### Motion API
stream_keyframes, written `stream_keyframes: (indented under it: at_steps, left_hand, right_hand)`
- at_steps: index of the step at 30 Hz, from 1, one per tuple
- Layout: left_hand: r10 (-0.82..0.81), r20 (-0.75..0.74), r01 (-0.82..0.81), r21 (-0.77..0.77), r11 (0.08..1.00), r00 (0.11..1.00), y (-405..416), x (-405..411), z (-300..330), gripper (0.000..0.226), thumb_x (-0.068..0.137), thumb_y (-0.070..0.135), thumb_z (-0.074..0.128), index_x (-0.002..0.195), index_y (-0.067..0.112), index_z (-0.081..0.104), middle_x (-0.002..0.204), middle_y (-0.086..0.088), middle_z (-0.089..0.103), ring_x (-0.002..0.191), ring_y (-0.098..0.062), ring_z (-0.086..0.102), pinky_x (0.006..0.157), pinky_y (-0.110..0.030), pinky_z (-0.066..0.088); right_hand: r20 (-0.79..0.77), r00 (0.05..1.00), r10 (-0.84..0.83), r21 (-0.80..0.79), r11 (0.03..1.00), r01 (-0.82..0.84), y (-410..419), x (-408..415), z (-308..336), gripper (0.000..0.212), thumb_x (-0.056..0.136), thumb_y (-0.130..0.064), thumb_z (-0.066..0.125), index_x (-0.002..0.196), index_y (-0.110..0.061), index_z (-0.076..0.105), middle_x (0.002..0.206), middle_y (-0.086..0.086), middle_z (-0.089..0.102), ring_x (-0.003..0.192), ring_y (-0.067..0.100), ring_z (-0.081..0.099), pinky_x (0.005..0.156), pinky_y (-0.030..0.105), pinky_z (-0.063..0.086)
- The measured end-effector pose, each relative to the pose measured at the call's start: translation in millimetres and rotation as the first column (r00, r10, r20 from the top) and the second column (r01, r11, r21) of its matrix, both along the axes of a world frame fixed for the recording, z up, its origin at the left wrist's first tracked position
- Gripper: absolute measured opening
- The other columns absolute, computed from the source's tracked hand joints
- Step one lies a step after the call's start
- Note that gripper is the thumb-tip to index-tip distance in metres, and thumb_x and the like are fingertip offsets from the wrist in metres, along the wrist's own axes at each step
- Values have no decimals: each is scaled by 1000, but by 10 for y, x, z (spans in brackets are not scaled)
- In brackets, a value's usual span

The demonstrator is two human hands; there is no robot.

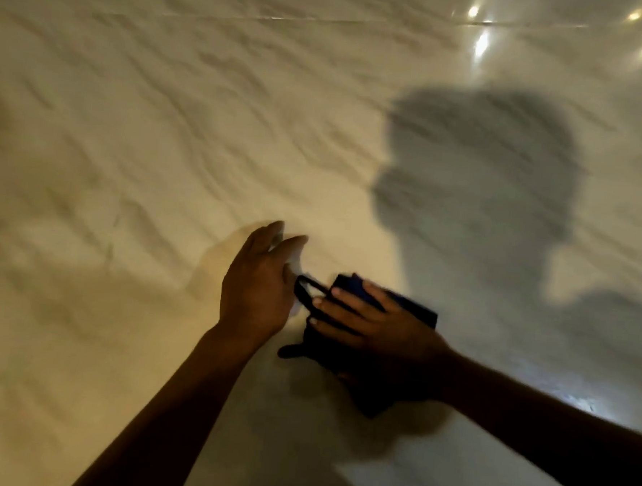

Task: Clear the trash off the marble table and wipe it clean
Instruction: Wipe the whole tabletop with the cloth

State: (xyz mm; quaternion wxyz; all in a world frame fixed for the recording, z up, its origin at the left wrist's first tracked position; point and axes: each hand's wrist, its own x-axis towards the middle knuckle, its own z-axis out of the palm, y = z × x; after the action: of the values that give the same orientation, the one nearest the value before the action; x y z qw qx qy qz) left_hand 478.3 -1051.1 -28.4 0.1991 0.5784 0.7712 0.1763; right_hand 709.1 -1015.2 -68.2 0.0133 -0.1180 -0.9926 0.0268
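Worktop: pale veined marble worktop [138, 130], glossy, with bright light spots at the far right.
Cloth: a dark blue folded cloth [358, 342] lies flat on the marble near the person, with a thin dark loop sticking out towards the left.
Right hand: right hand [378, 323] rests palm down on the cloth, fingers straight and spread, pressing it to the marble; the grip is flat, not curled round anything.
Left hand: left hand [259, 282] sits just left of the cloth, on edge, fingers loosely extended; something small and white shows at its palm, too blurred to identify, so its grip cannot be told.
Shadow: the person's head-and-shoulders shadow [478, 166] falls across the marble beyond the cloth.
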Motion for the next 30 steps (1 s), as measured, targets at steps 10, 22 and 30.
stream_keyframes:
  at_steps: [10,22,30]
  left_hand:
    - [-11,-60,11,-5,1000,998,573,121,10,47,95,14,55,139,29,58,155,-4,42,145,-21,35,117,-37,33]
    - [-22,-102,18,-34,999,995,2283,192,-9,47,99,23,51,144,34,50,160,0,32,148,-18,27,116,-35,29]
    - [60,-136,-54,49,997,989,3202,499,-11,33,98,27,52,129,20,59,134,-5,59,125,-27,54,98,-37,43]
  right_hand:
    - [-89,777,-624,-12,780,625,1520,-187,121,68,98,-51,39,151,-10,35,155,18,37,144,41,33,117,59,23]
    - [-55,742,-669,-32,743,668,3037,-212,137,73,96,-58,26,152,-11,37,159,12,35,145,36,33,119,55,22]
    - [-104,864,-493,-65,870,489,3491,-266,69,70,97,-52,29,153,-11,35,160,12,34,146,33,32,120,52,20]
